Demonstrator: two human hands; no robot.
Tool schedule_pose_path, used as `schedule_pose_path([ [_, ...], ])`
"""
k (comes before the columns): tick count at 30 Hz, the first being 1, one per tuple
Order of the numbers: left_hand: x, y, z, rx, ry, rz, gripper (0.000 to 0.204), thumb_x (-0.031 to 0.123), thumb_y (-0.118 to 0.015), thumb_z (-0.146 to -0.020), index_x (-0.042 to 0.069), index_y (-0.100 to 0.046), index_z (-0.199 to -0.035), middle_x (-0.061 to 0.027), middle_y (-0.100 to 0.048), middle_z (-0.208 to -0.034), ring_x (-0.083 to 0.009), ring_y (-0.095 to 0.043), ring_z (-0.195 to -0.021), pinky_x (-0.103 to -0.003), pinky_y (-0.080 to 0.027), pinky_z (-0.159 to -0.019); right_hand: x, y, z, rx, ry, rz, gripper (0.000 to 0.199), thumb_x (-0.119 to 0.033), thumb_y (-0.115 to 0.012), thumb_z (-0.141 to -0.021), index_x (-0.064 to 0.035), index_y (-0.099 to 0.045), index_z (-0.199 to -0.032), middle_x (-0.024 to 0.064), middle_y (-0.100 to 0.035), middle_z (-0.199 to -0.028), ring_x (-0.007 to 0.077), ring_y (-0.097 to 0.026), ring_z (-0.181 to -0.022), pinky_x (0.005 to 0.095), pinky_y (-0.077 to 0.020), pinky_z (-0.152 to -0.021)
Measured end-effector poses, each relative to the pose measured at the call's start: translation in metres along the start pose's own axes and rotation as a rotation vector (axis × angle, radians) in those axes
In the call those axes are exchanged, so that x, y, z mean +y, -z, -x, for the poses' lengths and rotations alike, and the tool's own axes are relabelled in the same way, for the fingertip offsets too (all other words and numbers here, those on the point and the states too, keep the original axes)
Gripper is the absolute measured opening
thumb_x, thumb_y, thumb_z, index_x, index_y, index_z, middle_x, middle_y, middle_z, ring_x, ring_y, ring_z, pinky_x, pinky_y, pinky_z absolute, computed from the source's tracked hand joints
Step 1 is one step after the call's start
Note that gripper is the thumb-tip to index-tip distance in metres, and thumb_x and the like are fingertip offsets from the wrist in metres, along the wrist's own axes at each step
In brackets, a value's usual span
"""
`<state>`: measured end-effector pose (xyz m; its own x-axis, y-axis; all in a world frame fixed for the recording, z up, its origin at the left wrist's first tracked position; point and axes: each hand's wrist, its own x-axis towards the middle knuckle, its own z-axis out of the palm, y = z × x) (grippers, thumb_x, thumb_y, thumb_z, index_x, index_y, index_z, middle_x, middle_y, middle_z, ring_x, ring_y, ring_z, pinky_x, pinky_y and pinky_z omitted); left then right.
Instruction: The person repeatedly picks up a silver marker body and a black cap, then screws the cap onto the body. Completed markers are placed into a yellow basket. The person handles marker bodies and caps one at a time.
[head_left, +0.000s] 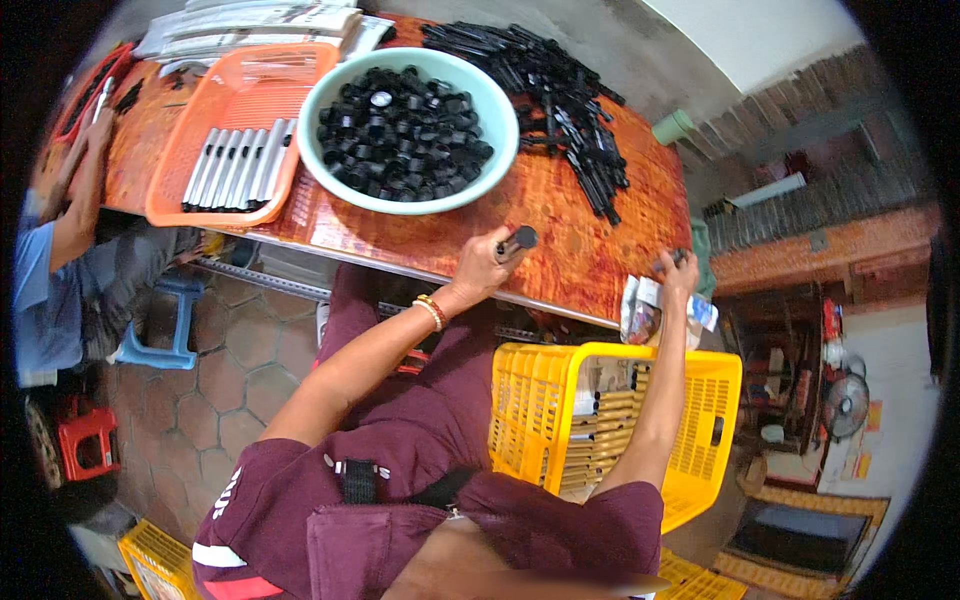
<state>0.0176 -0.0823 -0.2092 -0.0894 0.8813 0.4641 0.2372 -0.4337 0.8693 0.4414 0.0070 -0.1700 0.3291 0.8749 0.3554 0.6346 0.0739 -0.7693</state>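
The left hand [487, 262] pinches a small black cap [523, 238] between fingertips, over the orange table [560, 250], at six o'clock from a pale green bowl [500, 120] of black caps. The right hand [680, 270] (at three o'clock) curls around something dark; its finger grip cannot be told. A yellow crate [530, 390] sits below.
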Motion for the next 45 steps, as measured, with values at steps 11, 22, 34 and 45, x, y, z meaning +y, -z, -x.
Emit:
schedule_pose_path([
  [11,-0.003,-0.004,0.006,-0.005,-0.009,-0.024,0.029,0.022,-0.074,-0.076,0.003,-0.052,-0.080,-0.0196,-0.058,-0.068,-0.0419,-0.059,-0.068,-0.047,-0.045,-0.056,0.037,-0.004,0.011,0.127,-0.065,0.560,0.043,-0.008,-0.084,-0.062,-0.0004,-0.056,-0.094,0.0124,-0.064,-0.087,0.0271,-0.061,-0.079,0.0385,-0.0484,-0.075],
  [22,0.045,0.104,0.010,-0.289,0.236,0.438,0.053,0.017,-0.055,-0.081,-0.001,-0.036,-0.127,-0.0068,-0.047,-0.089,-0.0173,-0.049,-0.080,-0.033,-0.044,-0.072,-0.076,0.003,0.064,0.258,0.041,0.199,0.046,-0.027,-0.065,-0.090,-0.0012,-0.048,-0.124,0.0155,-0.054,-0.116,0.0283,-0.055,-0.105,0.0396,-0.0475,-0.085],
  [34,0.009,0.366,-0.071,0.227,0.367,-0.457,0.036,0.030,-0.069,-0.080,-0.003,-0.055,-0.083,-0.0091,-0.053,-0.074,-0.0192,-0.053,-0.067,-0.036,-0.044,-0.063,-0.151,-0.032,0.200,-0.028,0.163,0.237,0.017,-0.005,-0.063,-0.084,-0.0015,-0.058,-0.100,0.0112,-0.058,-0.100,0.0278,-0.052,-0.101,0.0390,-0.0421,-0.086],
  [45,-0.070,0.392,-0.089,-0.203,0.617,-1.075,0.036,0.023,-0.064,-0.073,-0.009,-0.064,-0.090,-0.0320,-0.063,-0.091,-0.0423,-0.064,-0.088,-0.047,-0.050,-0.077,-0.155,-0.042,0.211,-0.064,0.137,0.342,0.013,-0.007,-0.063,-0.086,-0.0028,-0.060,-0.097,0.0128,-0.057,-0.107,0.0315,-0.051,-0.108,0.0448,-0.0410,-0.091],
])
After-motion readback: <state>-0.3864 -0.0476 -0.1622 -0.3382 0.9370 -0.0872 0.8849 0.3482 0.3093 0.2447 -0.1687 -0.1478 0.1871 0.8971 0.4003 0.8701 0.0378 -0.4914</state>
